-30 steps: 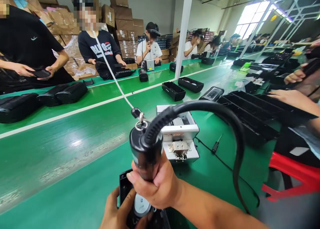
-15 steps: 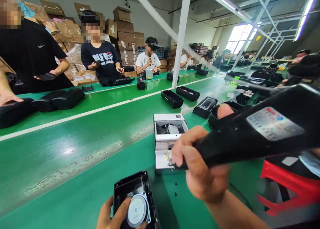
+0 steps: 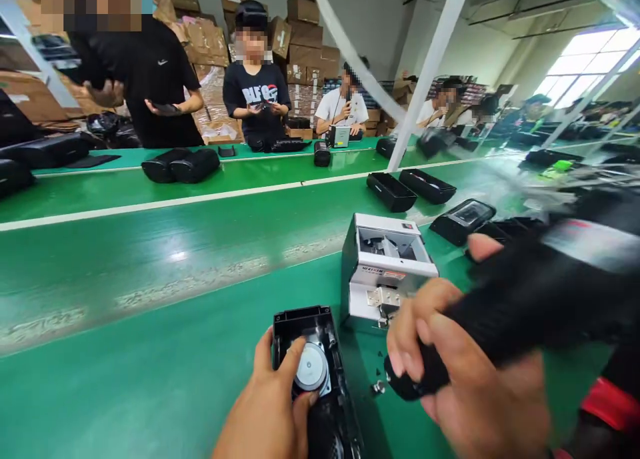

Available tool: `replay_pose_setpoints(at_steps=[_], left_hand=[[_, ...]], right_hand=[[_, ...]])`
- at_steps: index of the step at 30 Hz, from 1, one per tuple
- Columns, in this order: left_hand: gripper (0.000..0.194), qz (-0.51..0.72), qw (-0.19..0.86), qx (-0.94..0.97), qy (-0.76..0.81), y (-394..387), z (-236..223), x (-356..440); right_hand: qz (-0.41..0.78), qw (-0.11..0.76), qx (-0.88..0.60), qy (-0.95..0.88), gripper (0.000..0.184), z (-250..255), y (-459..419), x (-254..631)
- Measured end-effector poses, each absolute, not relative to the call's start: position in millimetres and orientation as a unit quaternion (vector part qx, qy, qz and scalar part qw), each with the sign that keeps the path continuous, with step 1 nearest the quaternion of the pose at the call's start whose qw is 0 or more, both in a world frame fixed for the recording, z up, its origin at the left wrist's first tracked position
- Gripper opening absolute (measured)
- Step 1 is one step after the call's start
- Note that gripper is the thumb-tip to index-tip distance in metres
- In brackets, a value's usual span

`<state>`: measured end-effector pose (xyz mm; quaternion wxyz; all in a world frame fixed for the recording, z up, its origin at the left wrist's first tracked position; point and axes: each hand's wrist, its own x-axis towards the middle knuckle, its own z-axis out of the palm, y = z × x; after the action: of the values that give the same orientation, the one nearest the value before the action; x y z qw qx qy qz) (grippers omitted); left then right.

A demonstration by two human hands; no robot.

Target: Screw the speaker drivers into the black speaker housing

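Observation:
My left hand rests on an open black speaker housing lying on the green belt, fingers beside its round silver speaker driver. My right hand grips a black electric screwdriver, held nearly level, its tip low beside the housing and pointing left. A white screw feeder box stands just behind the housing and the screwdriver tip. A small screw lies on the belt between the housing and the tool.
Black trays and housings lie further along the green conveyor. A white post rises behind the feeder. Across the belt, several people handle black parts. Cardboard boxes are stacked behind them.
My right hand lifted the screwdriver off the housing and tipped it from upright to nearly level, tip now near the feeder. My view shifted right. My left hand stayed on the housing.

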<state>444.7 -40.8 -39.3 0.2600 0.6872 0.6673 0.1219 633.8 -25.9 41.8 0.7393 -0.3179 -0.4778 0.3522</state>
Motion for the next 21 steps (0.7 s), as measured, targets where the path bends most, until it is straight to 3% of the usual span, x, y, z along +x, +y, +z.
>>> replay_pose_setpoints(at_steps=[3,8,21], left_hand=[[0.057,0.11,0.272,0.674,0.678,-39.2,-33.8,449.2],[0.06,0.083,0.275,0.658,0.696,-37.5,-23.5,455.4],[0.06,0.092,0.266,0.661,0.695,-40.7,-20.5,457.8]], right_hand=[[0.355,0.753,-0.271,-0.484,0.063,30.3,-41.5,616.1],[0.341,0.749,-0.283,-0.493,0.071,-0.5,-38.0,596.4],[0.37,0.735,-0.264,-0.503,0.067,-19.7,-28.5,592.7]])
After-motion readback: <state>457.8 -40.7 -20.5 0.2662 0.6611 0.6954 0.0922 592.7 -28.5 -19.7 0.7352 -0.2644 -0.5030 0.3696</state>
